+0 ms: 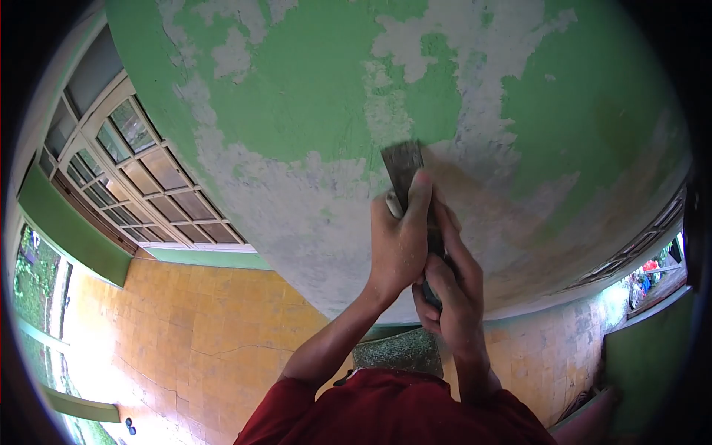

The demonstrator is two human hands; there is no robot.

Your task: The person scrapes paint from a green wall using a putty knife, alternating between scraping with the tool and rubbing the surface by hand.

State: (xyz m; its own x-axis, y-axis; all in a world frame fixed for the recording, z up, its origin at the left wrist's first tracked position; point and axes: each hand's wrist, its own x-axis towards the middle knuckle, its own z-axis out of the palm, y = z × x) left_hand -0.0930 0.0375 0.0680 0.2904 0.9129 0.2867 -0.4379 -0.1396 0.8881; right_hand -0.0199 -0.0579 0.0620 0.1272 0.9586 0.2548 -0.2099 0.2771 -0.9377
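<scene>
Fisheye curve, left glare, edges perhaps soft

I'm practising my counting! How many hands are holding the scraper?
2. The left hand is higher up, near the blade of the scraper. The right hand is lower down, around the handle. Some fingers are hidden, but both hands show.

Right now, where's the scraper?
Scraper: centre of head view, gripped by left hand and right hand, blade at the ragged edge of the green paint.
</scene>
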